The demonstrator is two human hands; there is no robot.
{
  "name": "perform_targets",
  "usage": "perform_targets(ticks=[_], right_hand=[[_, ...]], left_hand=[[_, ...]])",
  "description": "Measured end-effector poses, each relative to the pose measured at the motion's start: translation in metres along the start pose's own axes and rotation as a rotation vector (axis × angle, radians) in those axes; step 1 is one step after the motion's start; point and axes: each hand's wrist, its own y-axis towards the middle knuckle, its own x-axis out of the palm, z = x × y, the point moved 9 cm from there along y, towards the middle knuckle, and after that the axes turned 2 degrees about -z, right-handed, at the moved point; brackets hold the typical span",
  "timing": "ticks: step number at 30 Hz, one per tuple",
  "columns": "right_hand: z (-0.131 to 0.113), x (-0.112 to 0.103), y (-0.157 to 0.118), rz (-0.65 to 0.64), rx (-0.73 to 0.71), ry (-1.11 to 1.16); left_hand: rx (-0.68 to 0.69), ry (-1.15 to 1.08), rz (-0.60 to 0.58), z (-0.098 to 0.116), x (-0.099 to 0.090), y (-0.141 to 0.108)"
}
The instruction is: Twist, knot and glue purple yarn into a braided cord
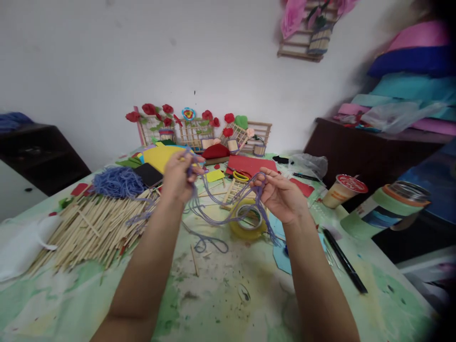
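Purple yarn point(261, 203) slung crosswise from the left grip point(182, 175) to the right grip point(280, 192)

The surface point(221, 304), under a green-stained cover, spreads below both grips. A broad pile of thin wooden sticks point(94, 228) lies to the left of the left grip and nearer the wearer, with a blue-purple yarn heap point(118, 182) just beyond it.

The relation that matters is the span between the grips. The purple yarn's long axis runs left to right; several loose strands sag in the gap toward the wearer rather than pulling taut. Both grips are closed on it: the left pinches one end region, the right pinches the other between thumb and fingers. Neither needs to reach. The thicker bunch dangles just below the right grip, so that one is nearer the loose ends.

Between the grips and lower down, a yellow tape roll point(241, 232) sits behind the hanging strands; whether they touch it, I cannot tell. Yellow-handled scissors point(241, 176) lie beyond it, left of the right grip.

Well to the right of the right grip stands a green bottle point(381, 211) with a dark picture band; no brand is legible. Nearer that grip, a drink cup point(338, 194) has a red lid with pale printing, too blurred to read.
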Motion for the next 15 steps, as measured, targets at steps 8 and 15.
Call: perform_targets(ticks=[8,15], right_hand=[[0.008,0.016,-0.006,0.009,-0.013,-0.021],[-0.009,0.011,-0.010,0.067,-0.092,-0.003]], left_hand=[[-0.179,0.097,-0.346,-0.089,0.086,-0.058],[-0.061,0.276,-0.217,-0.083,0.061,-0.035]])
